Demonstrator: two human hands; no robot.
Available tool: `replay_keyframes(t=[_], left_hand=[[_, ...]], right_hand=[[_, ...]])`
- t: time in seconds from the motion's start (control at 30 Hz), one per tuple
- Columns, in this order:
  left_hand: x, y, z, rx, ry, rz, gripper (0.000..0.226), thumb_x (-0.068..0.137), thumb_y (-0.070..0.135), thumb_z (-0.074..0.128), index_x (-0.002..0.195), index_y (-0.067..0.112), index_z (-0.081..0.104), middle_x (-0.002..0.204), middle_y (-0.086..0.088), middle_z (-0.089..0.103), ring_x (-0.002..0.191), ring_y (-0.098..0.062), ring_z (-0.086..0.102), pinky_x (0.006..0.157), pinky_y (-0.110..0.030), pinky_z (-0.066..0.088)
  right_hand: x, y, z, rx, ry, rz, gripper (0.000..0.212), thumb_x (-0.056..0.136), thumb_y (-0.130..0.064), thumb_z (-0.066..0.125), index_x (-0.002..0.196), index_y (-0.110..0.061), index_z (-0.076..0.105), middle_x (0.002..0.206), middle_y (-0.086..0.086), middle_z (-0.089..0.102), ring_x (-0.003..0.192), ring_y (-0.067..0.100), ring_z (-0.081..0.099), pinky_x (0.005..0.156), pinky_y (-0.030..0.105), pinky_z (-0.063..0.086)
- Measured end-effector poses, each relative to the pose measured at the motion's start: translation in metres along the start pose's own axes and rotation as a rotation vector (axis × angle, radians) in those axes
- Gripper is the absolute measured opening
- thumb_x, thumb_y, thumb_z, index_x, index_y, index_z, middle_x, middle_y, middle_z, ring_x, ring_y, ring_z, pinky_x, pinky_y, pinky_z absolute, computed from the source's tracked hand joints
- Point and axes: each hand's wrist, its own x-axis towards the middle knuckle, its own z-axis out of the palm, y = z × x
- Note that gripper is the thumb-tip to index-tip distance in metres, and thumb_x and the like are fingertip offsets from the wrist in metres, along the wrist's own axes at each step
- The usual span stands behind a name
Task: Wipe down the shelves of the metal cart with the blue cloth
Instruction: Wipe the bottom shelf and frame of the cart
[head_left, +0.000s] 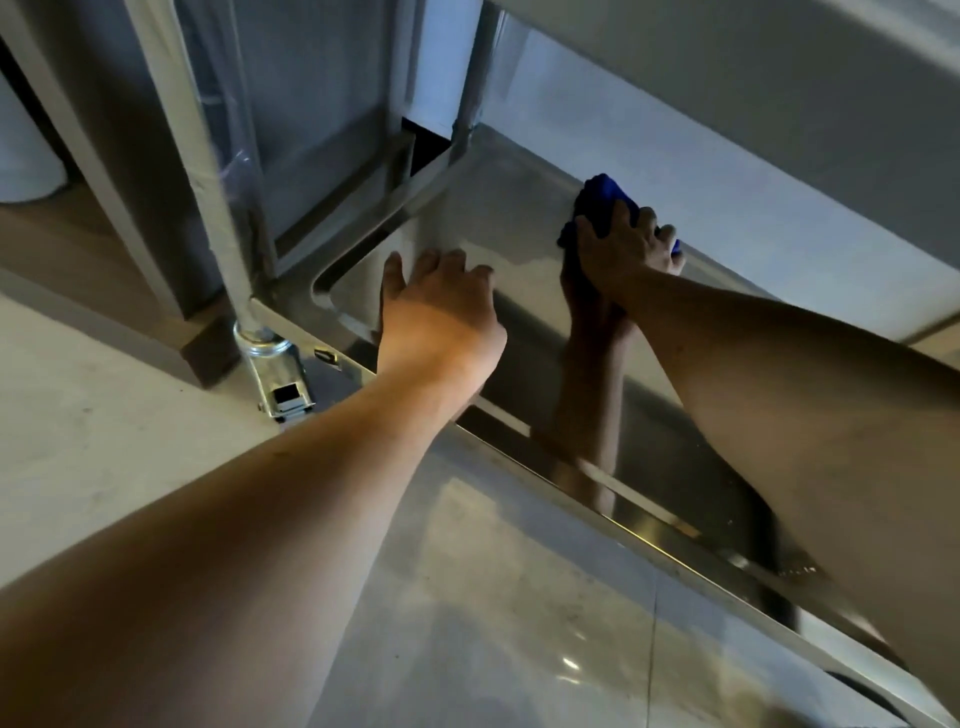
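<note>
The metal cart's bottom shelf (498, 208) is a shiny steel tray with a raised rim, seen from above and in front. My right hand (628, 249) grips the bunched blue cloth (602, 200) and holds it down on the shelf near its back edge. My left hand (439, 306) rests flat on the shelf near the front left corner, fingers spread and straight. Both forearms reach in under the shelf above (779, 78). The polished steel mirrors my right arm.
The cart's front left leg (208, 171) ends in a caster with a brake (283, 387) on the pale tiled floor (104, 415). A dark-based cabinet (156, 291) stands left of the cart. The upper shelf overhangs closely at the top right.
</note>
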Motion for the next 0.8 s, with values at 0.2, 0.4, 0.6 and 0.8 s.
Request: replay_keyframes(t=[0.2,0.4,0.6,0.8], left_hand=[[0.003,0.001,0.004,0.049,0.021,0.012,0.029,0.09,0.026,0.05,0.116,0.027,0.064,0.123,-0.002,0.064,0.125,-0.027,0.051,0.113,-0.056,0.03],[0.008,-0.001,0.004,0.071,0.009,-0.01,0.014,0.091,0.032,0.053,0.099,0.027,0.064,0.088,0.004,0.053,0.098,-0.022,0.054,0.104,-0.053,0.04],[0.0,0.005,-0.008,0.148,-0.096,-0.002,0.035,0.099,0.048,0.038,0.108,0.025,0.063,0.115,-0.006,0.061,0.116,-0.029,0.053,0.104,-0.054,0.038],[0.003,0.027,-0.02,0.18,-0.301,-0.132,0.044,0.093,0.044,0.046,0.128,0.019,0.056,0.123,-0.013,0.054,0.117,-0.034,0.05,0.093,-0.052,0.046]], right_hand=[[-0.008,-0.001,-0.003,-0.007,-0.008,-0.02,0.067,0.095,-0.067,0.026,0.148,-0.027,0.036,0.15,0.011,0.037,0.136,0.039,0.03,0.108,0.056,0.025],[-0.062,0.004,-0.012,0.002,-0.04,-0.157,0.064,0.097,-0.064,0.026,0.151,-0.03,0.033,0.154,0.009,0.032,0.14,0.038,0.025,0.111,0.058,0.024],[-0.136,0.013,-0.024,0.013,-0.068,-0.272,0.063,0.098,-0.065,0.027,0.153,-0.034,0.027,0.159,0.004,0.025,0.143,0.034,0.021,0.114,0.056,0.019],[-0.216,0.033,-0.037,0.044,-0.11,-0.346,0.067,0.096,-0.065,0.023,0.155,-0.035,0.021,0.162,0.003,0.022,0.145,0.035,0.019,0.116,0.059,0.017]])
